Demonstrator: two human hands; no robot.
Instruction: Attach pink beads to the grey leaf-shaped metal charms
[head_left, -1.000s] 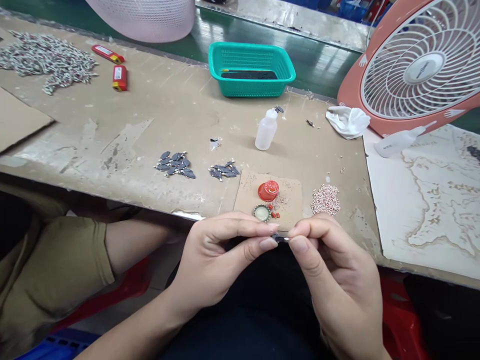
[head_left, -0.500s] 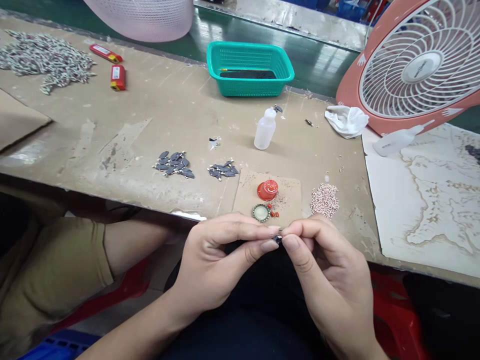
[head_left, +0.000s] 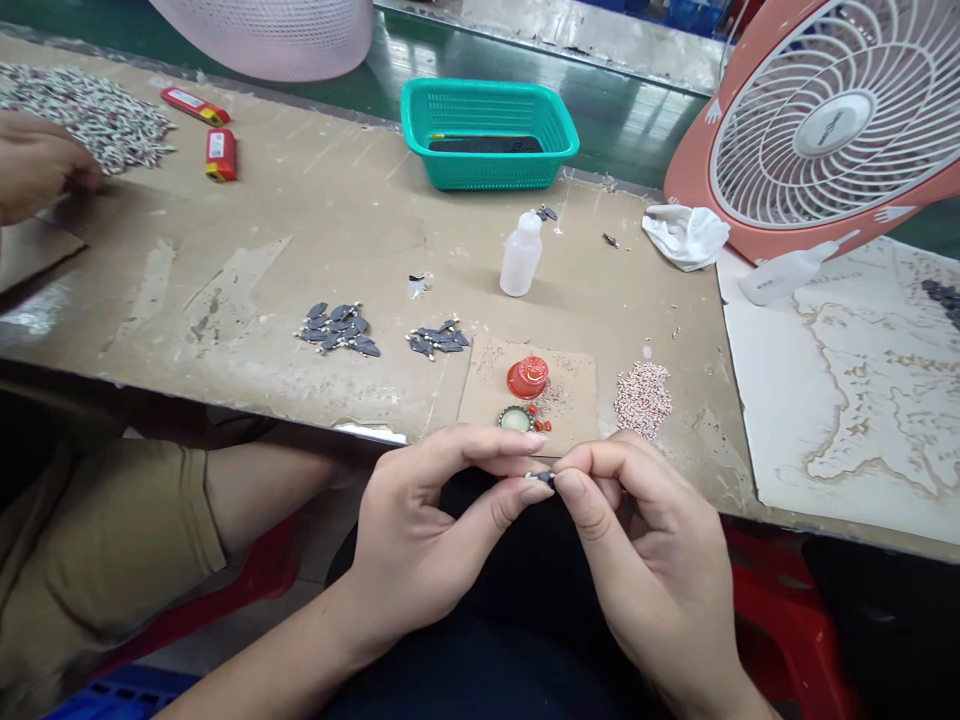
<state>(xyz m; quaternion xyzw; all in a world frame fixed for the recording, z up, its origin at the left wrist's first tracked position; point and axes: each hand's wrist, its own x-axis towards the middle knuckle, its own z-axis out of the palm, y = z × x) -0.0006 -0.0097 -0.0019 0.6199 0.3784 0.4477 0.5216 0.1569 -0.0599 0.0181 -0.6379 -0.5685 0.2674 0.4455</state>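
My left hand (head_left: 435, 520) and my right hand (head_left: 645, 550) meet just below the table's front edge. Both pinch one small dark piece (head_left: 545, 477) between thumb and forefinger. Right above them a cardboard square (head_left: 577, 390) carries a red cap (head_left: 527, 376) and a small round metal cap (head_left: 515, 419) with red beads beside it. A heap of pinkish beads (head_left: 643, 397) lies to the right. Two piles of dark leaf-shaped pieces (head_left: 337, 328) (head_left: 437, 339) lie to the left.
A small squeeze bottle (head_left: 520, 254), a teal basket (head_left: 487, 134), a white cloth (head_left: 684, 236) and a pink fan (head_left: 817, 120) stand farther back. At far left another person's hand (head_left: 37, 165) is by a big bead pile (head_left: 90, 110) and two red lighters (head_left: 210, 130).
My fingertips have closed tighter over the dark piece, so less of it shows. Another person's hand has come into view at the far left. The view has shifted slightly.
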